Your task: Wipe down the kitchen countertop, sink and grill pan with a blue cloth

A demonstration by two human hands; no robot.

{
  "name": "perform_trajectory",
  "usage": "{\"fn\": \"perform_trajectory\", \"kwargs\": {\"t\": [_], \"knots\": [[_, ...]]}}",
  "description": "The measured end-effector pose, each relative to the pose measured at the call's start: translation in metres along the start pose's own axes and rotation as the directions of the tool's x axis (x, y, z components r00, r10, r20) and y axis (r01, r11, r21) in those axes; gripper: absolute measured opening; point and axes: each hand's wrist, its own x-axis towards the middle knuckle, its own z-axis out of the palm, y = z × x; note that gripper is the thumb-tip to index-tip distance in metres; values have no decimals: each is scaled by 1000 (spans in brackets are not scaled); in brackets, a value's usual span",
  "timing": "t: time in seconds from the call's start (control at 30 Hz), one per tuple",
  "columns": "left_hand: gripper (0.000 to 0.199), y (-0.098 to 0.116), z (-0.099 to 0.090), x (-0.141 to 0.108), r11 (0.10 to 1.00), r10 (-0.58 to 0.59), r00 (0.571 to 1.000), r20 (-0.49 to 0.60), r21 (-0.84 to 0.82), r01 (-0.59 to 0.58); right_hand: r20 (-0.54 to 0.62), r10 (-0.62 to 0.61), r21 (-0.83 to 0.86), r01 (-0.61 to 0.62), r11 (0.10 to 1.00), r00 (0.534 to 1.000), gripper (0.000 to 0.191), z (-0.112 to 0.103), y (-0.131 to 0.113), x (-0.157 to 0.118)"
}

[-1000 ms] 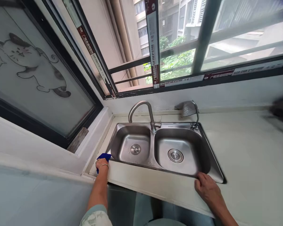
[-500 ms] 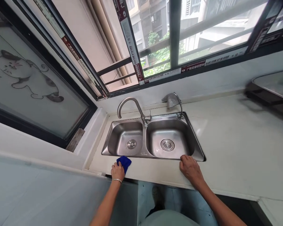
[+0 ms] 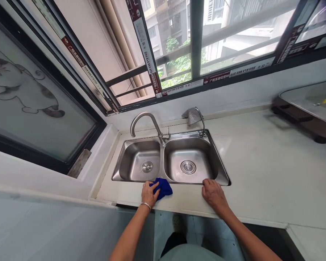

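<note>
On my feed I'm watching the L hand (image 3: 149,194) sliding the blue cloth (image 3: 164,189) rightward along the desk (image 3: 260,177), from L end of sink (image 3: 223,176) to nr its divider (image 3: 162,159); view's showing more brown pan (image 3: 312,117).

Cloth (image 3: 165,189) partly hidden, cat drawing (image 3: 29,90) cropped, appliance (image 3: 309,110) cut off

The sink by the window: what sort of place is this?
Probably a kitchen, perhaps in a home: a stainless-steel double-bowl sink with a gooseneck faucet is set into a pale countertop, and what looks like a glass-lidded electric pan stands to the right.
</note>
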Motion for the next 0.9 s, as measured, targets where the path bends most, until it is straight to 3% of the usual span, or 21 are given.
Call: {"fn": "perform_trajectory", "kwargs": {"t": [0.2, 0.4, 0.63, 0.77, 0.9], "knots": [[36, -12, -2, 49, 995, 52, 986, 161, -94, -38, -47, 3, 40, -1, 999, 999, 12, 4, 0, 1], [32, -14, 9, 100, 986, 76, 956, 282, -163, -31, -60, 1, 57, 2, 998, 998, 13, 14, 5, -2], [32, -23, 31, 130, 944, 175, 951, 253, -317, -90, -61, 31, 94, -26, 995, 998, 19, 17, 5, -4], [31, -28, 43, 144, 924, 141, 969, 202, -379, -56, -49, 55, 113, -49, 992, 997, 22, 12, 2, -4], [31, -19, 52, 169, 909, 92, 986, 142, -416, -25, -33, 63, 116, -59, 991, 997, 23, 9, 2, -4]]}}
